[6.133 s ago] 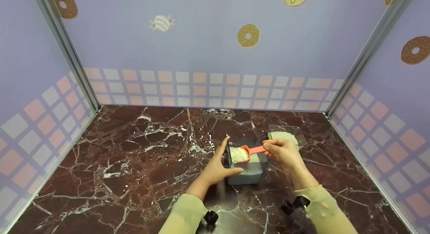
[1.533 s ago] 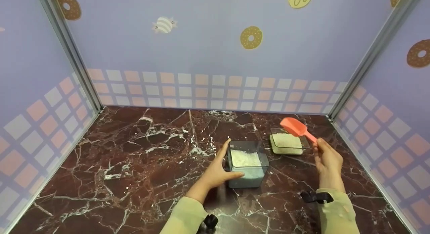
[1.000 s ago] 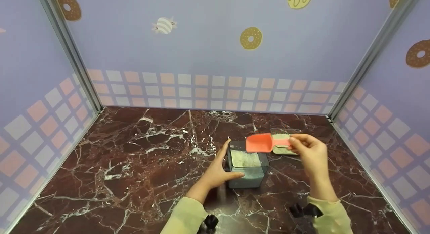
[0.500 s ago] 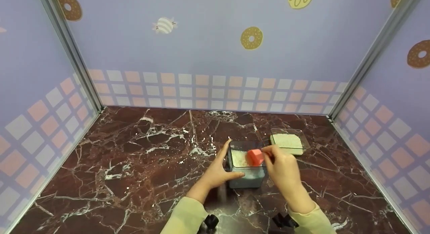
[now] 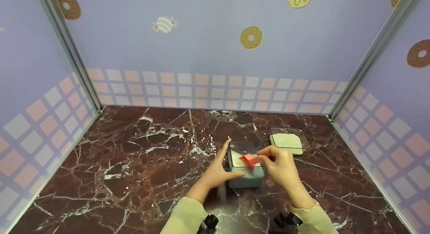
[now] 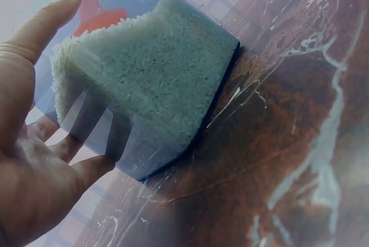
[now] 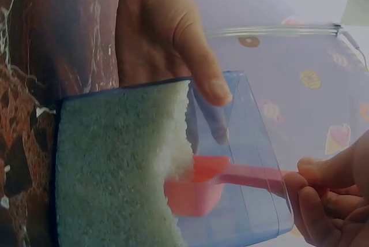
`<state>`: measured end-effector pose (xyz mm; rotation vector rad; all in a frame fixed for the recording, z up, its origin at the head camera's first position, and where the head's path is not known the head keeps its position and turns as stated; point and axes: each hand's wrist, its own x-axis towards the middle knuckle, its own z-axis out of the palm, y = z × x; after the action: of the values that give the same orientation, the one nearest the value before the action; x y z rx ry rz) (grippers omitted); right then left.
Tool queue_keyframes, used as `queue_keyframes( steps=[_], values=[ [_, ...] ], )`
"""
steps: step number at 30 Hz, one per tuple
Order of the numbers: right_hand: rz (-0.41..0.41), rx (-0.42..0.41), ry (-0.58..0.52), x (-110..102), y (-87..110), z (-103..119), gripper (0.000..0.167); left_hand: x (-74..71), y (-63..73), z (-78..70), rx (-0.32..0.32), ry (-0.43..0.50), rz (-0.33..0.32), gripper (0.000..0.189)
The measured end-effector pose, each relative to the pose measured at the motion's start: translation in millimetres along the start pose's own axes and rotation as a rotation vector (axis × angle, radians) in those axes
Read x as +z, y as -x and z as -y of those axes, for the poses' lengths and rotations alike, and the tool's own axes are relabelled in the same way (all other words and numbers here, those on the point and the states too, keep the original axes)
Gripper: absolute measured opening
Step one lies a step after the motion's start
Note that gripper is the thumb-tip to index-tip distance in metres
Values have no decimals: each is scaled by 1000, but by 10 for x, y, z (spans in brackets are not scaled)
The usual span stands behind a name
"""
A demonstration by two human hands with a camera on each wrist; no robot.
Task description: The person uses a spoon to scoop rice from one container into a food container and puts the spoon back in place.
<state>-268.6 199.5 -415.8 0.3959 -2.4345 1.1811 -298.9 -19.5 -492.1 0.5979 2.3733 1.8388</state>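
A clear, blue-tinted square container point(image 5: 246, 182) holds white rice point(image 6: 150, 68), and it stands upright on the table. My left hand point(image 5: 215, 173) grips its left side, with the thumb across the front and the fingers around the far side. In my right hand point(image 5: 282, 167) the handle of a pink-red scoop point(image 5: 250, 159) is pinched between thumb and fingers. The scoop's bowl point(image 7: 196, 192) is inside the container, its edge sunk into the rice. To the right and behind, a shallow clear box point(image 5: 305, 144) has white rice in it.
The dark red marbled tabletop point(image 5: 141, 180) carries scattered white grains behind and left of the container. Purple walls point(image 5: 201, 52) with checked borders enclose the back and both sides.
The scoop, earlier full over the container, was raised empty near the shallow box 1.5 seconds ago. It has since moved left and down into the container's rice. The left hand has stayed put.
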Motion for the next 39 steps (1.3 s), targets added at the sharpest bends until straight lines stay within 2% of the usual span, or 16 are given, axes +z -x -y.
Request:
queue_keyframes(
  steps=[7, 14, 21, 27, 34, 39],
  values=[
    [17, 195, -142, 18, -12, 19, 5, 6, -4, 4, 27, 33, 8, 121],
    [7, 368, -352, 23, -45, -8, 10, 9, 2, -2, 2, -7, -5, 120],
    [-4, 466, -547, -4, -93, -46, 15, 8, 2, -7, -5, -6, 2, 118],
    [2, 542, -618, -45, -143, -132, 19, 7, 7, -2, -3, 22, 9, 119],
    [22, 625, -742, -100, -181, -275, 10, 5, -1, 3, -5, -10, 2, 119],
    [37, 655, -820, -129, -198, -336, 15, 6, -2, -3, -4, -23, -4, 119]
  ],
)
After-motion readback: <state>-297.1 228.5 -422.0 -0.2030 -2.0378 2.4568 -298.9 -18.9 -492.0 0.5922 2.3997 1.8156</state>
